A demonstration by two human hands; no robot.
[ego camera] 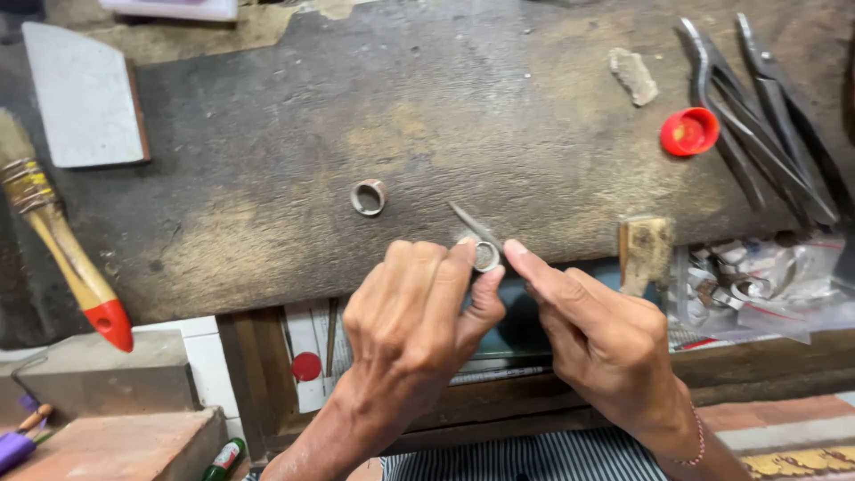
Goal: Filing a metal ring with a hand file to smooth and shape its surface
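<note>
My left hand [414, 316] pinches a small silver ring [486, 256] between thumb and fingertips at the near edge of the worn dark workbench [267, 232]. My right hand [598, 337] holds a thin pointed metal tool [469, 222], its tip angled up to the left, right against the ring. A second silver ring [368, 197] lies loose on the bench, a little to the upper left of my hands.
Two pairs of pliers [757, 125] and a red cap [688, 132] lie at the right, with a small stone [633, 76] beside them. A paintbrush with a red-tipped handle [55, 233] and a grey block [85, 93] sit left. Plastic bags of parts [766, 281] rest at the right edge.
</note>
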